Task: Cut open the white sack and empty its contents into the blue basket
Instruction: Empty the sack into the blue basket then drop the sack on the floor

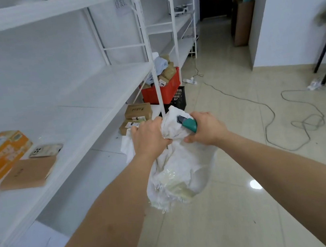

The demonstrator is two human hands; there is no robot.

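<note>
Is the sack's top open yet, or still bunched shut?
Bunched shut: the left hand grips the white sack at its gathered neck; the right hand holds a teal cutter there.

I stand in a stockroom or parcel depot: long white metal shelving (97, 86), brown parcels (137, 110) on the floor, a red crate (161, 90) heaped with packages, tiled floor (233, 134).

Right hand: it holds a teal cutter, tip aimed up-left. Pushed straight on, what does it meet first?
Likely the white sack: the cutter in the right hand already lies against its bunched top, beside the left hand. Depth is unclear.
</note>
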